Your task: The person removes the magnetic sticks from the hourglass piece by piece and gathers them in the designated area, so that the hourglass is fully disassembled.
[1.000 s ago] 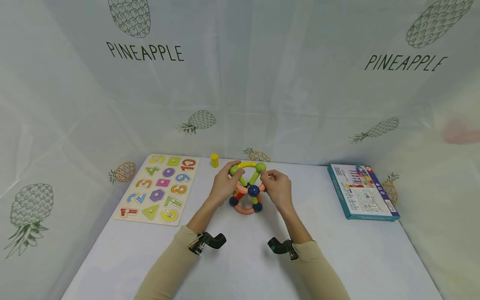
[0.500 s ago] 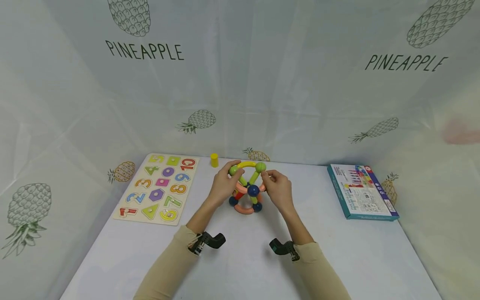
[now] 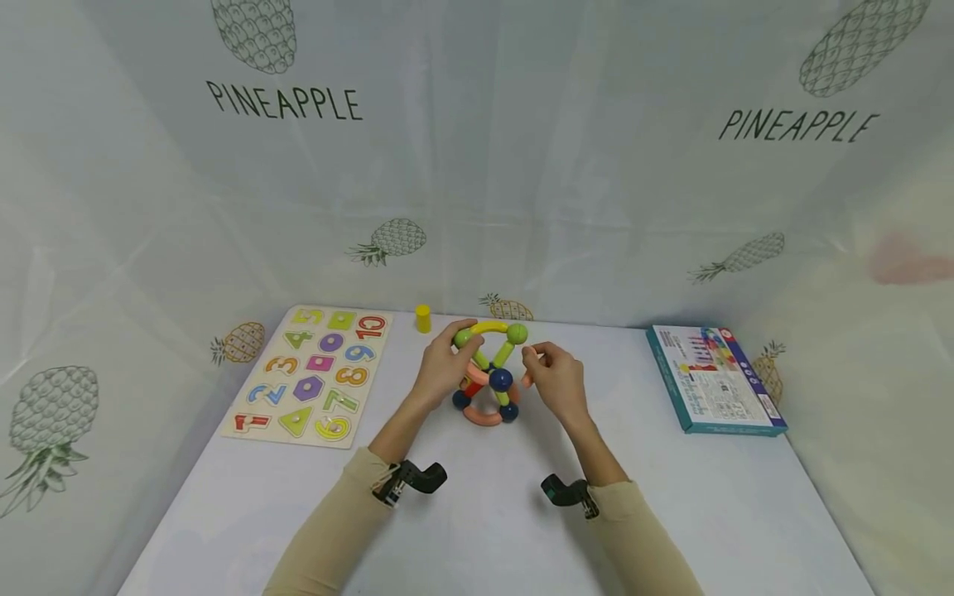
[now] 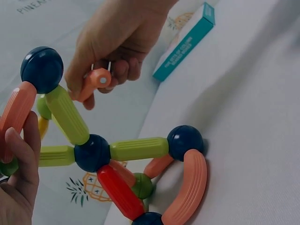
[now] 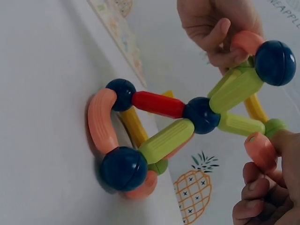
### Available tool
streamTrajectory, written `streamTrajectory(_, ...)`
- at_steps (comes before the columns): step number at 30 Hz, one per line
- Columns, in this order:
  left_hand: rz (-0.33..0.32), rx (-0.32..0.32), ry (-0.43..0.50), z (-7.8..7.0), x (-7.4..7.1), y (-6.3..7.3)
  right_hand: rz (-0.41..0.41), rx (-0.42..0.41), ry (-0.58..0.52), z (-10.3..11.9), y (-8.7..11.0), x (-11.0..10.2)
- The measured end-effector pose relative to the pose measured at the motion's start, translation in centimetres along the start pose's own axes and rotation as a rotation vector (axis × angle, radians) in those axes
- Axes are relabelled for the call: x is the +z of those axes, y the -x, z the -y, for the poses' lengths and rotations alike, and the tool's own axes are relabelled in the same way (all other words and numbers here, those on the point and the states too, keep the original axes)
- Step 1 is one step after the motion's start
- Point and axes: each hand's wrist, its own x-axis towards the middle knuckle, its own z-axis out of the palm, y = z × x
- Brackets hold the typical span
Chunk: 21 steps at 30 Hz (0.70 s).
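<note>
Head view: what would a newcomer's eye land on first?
The multicoloured ball-and-rod structure, central on the white table, held by the left grip. Next, the coral rod in the right grip beside it. A bright number board lies left, a teal-edged box right.

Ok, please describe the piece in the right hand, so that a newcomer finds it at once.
On the table, between the number board and the flat box, is a ball-and-stick toy. Beside it, the right hand pinches an orange stick. Unlike the toy's other orange sticks, this one shows a bare end with a pale dot.
</note>
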Motion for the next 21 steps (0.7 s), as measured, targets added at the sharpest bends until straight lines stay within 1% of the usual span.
streamTrajectory(5, -0.011, 0.005, -0.009, 0.1, -0.1, 0.1, 0.039, 0.015, 0.039, -0.7, 0.2, -0.5)
streamTrajectory(8, -0.006, 0.003, -0.008, 0.1, -0.2, 0.2, 0.076, 0.048, 0.076, -1.3, 0.3, -1.1)
streamTrajectory(10, 0.001, 0.003, -0.002, 0.1, -0.3, 0.3, 0.112, 0.087, 0.089, -1.8, 0.5, -1.5)
streamTrajectory(16, -0.006, -0.003, -0.013, 0.1, -0.4, 0.4, 0.272, 0.212, 0.075, -3.5, 1.3, -2.4)
streamTrajectory(18, -0.008, -0.006, -0.013, 0.1, -0.4, 0.4, 0.330, 0.227, 0.078, -4.1, 1.7, -2.5)
streamTrajectory(21, -0.002, 0.000, -0.011, 0.0, -0.4, 0.4, 0.405, 0.223, 0.092, -4.9, 2.3, -2.6)
